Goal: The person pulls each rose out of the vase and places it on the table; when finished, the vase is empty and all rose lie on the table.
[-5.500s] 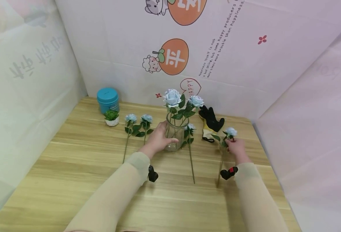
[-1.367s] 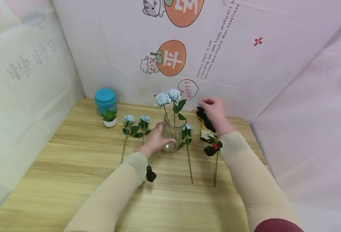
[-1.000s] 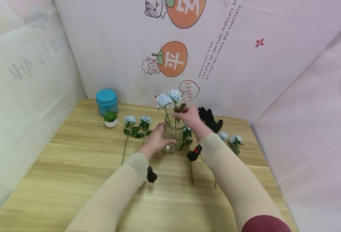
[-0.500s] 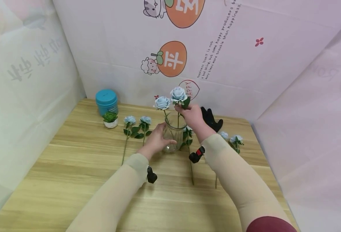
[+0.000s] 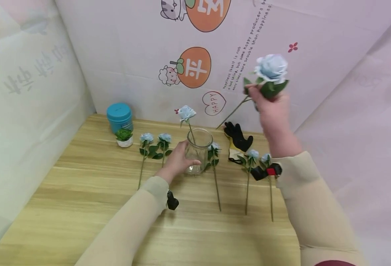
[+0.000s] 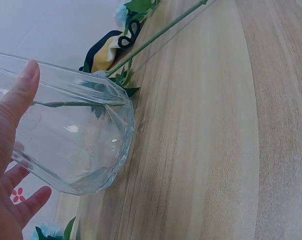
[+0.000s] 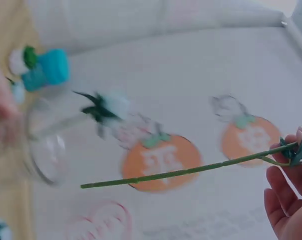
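My left hand (image 5: 178,161) holds the clear glass vase (image 5: 200,154) from its left side, thumb across the front. In the left wrist view the thumb lies over the glass vase (image 6: 73,145). One pale blue artificial rose (image 5: 186,112) stands tilted in the vase. Up at the right, my right hand (image 5: 276,116) pinches another pale blue rose (image 5: 271,68) just under its leaves, high above the table. Its bare stem slants down to the left. The right wrist view shows the whole green stem (image 7: 191,172) apart from the vase, running out from the fingers.
Two roses (image 5: 147,138) lie left of the vase, and one rose (image 5: 216,177) lies right of it. Further right lie two more roses (image 5: 247,188). A black and yellow glove (image 5: 237,138), a blue tub (image 5: 119,116) and a small potted succulent (image 5: 124,137) sit towards the back.
My right hand left a rose at the table's right, then gripped one of two roses in the vase. It has drawn that rose out, up and to the right. The left hand stays on the vase.
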The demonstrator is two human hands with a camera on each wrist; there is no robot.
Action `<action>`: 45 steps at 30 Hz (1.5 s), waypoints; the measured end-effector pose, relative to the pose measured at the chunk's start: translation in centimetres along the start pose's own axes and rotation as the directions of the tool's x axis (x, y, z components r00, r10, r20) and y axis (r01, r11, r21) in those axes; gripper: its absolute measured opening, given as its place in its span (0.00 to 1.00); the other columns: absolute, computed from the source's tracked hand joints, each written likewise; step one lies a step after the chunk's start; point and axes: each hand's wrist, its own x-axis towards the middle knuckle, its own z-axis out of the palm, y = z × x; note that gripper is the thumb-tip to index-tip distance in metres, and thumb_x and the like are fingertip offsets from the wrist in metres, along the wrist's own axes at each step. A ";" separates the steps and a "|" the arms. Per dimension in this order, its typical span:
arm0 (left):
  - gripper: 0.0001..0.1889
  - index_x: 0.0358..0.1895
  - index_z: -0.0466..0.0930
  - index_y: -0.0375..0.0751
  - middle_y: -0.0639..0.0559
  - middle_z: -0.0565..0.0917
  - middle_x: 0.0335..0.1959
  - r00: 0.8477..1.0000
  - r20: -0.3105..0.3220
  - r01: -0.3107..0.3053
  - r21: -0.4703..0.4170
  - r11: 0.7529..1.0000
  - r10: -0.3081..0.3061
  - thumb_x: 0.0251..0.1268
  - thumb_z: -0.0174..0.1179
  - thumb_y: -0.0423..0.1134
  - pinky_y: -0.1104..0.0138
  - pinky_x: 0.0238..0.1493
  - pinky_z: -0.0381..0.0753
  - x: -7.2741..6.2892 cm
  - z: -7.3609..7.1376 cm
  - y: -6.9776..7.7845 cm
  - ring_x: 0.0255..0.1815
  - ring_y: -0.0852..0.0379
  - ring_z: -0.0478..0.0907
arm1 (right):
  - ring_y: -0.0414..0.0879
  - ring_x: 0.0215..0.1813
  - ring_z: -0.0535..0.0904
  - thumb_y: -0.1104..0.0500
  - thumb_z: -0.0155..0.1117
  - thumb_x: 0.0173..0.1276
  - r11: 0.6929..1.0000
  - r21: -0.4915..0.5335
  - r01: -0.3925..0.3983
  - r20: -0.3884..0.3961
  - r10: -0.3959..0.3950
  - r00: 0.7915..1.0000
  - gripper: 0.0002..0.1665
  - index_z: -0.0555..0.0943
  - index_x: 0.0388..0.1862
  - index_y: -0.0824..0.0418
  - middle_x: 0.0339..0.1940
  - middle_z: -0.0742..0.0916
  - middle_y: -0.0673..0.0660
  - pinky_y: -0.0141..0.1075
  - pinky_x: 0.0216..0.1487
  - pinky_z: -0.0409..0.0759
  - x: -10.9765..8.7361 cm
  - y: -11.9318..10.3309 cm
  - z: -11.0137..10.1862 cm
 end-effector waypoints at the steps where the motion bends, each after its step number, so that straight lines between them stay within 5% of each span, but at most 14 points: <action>1: 0.54 0.78 0.53 0.42 0.43 0.63 0.73 1.000 -0.001 0.000 -0.004 1.000 0.000 0.52 0.75 0.54 0.52 0.70 0.63 0.0 0.0 0.0 0.72 0.45 0.61 | 0.51 0.49 0.81 0.66 0.71 0.64 0.999 0.031 0.022 -0.023 -0.022 1.000 0.08 0.83 0.41 0.64 0.42 0.87 0.57 0.38 0.55 0.73 0.1 -0.5 -0.9; 4: 0.54 0.78 0.52 0.42 0.43 0.63 0.74 1.000 -0.003 0.004 -0.015 1.000 -0.004 0.51 0.75 0.55 0.52 0.70 0.63 -0.1 -0.1 -0.1 0.72 0.45 0.61 | 0.50 0.41 0.84 0.66 0.72 0.63 0.998 0.047 0.042 -0.078 -0.039 0.996 0.09 0.80 0.37 0.68 0.39 0.88 0.59 0.36 0.48 0.78 0.1 -0.7 -3.8; 8: 0.56 0.78 0.53 0.44 0.44 0.63 0.73 1.000 -0.010 0.009 -0.017 1.000 -0.009 0.49 0.74 0.58 0.52 0.70 0.63 -0.1 -0.2 -0.4 0.72 0.46 0.62 | 0.49 0.39 0.83 0.62 0.72 0.64 0.990 -0.097 -0.100 -0.109 0.089 0.990 0.13 0.79 0.42 0.67 0.40 0.88 0.57 0.31 0.40 0.80 0.0 1.2 -7.2; 10: 0.56 0.78 0.53 0.44 0.45 0.63 0.73 1.000 -0.014 0.009 -0.013 1.000 -0.009 0.49 0.73 0.60 0.52 0.70 0.63 -0.1 -0.2 -0.4 0.72 0.46 0.62 | 0.48 0.42 0.82 0.58 0.70 0.67 0.951 -0.229 -0.206 -0.119 0.182 0.976 0.16 0.80 0.48 0.66 0.41 0.87 0.53 0.32 0.42 0.80 -0.3 3.0 -8.1; 15: 0.55 0.78 0.53 0.44 0.44 0.63 0.73 1.000 -0.012 -0.002 0.000 1.000 0.002 0.50 0.73 0.60 0.51 0.70 0.63 -0.1 0.0 -0.3 0.72 0.45 0.62 | 0.46 0.43 0.81 0.51 0.65 0.71 0.787 -0.495 -0.368 -0.118 0.359 0.926 0.24 0.79 0.58 0.66 0.45 0.86 0.55 0.34 0.44 0.81 -1.7 9.1 -9.2; 21: 0.54 0.78 0.53 0.46 0.45 0.64 0.73 1.000 -0.008 0.014 0.013 1.000 -0.014 0.51 0.73 0.59 0.51 0.69 0.64 0.0 0.0 -0.2 0.71 0.46 0.62 | 0.48 0.40 0.81 0.53 0.63 0.73 0.689 -0.572 -0.445 -0.081 0.493 0.866 0.23 0.79 0.59 0.68 0.50 0.84 0.65 0.40 0.42 0.81 -3.9 16.6 -8.5; 28: 0.54 0.78 0.53 0.46 0.46 0.64 0.73 1.000 -0.013 0.011 0.016 1.000 -0.011 0.51 0.74 0.58 0.51 0.70 0.63 0.1 0.1 -0.3 0.71 0.46 0.62 | 0.56 0.43 0.82 0.56 0.64 0.73 0.599 -0.662 -0.451 -0.087 0.536 0.840 0.17 0.82 0.51 0.68 0.47 0.84 0.65 0.43 0.40 0.79 -6.5 22.1 -7.1; 32: 0.54 0.78 0.54 0.45 0.46 0.64 0.73 1.000 -0.018 0.008 0.019 1.000 -0.008 0.50 0.74 0.59 0.50 0.69 0.64 0.2 0.2 -0.5 0.71 0.45 0.63 | 0.54 0.38 0.82 0.55 0.65 0.71 0.548 -0.678 -0.489 -0.128 0.568 0.813 0.15 0.81 0.47 0.66 0.44 0.83 0.63 0.43 0.37 0.79 -7.3 24.0 -6.7; 37: 0.55 0.78 0.54 0.45 0.45 0.64 0.72 1.000 -0.017 -0.003 0.011 1.000 0.003 0.49 0.74 0.59 0.50 0.69 0.64 0.3 0.2 -0.7 0.71 0.45 0.63 | 0.52 0.35 0.78 0.55 0.67 0.70 0.490 -0.729 -0.479 -0.163 0.555 0.816 0.13 0.81 0.41 0.65 0.41 0.83 0.62 0.43 0.34 0.77 -7.6 25.4 -6.4; 45: 0.55 0.78 0.53 0.44 0.45 0.64 0.73 1.000 -0.009 0.013 0.021 1.000 -0.013 0.50 0.74 0.60 0.51 0.69 0.65 0.3 0.0 -0.8 0.71 0.45 0.63 | 0.56 0.42 0.78 0.54 0.62 0.73 0.491 -0.764 -0.419 -0.095 0.558 0.825 0.17 0.77 0.52 0.66 0.50 0.81 0.66 0.46 0.38 0.78 -6.5 22.0 -6.6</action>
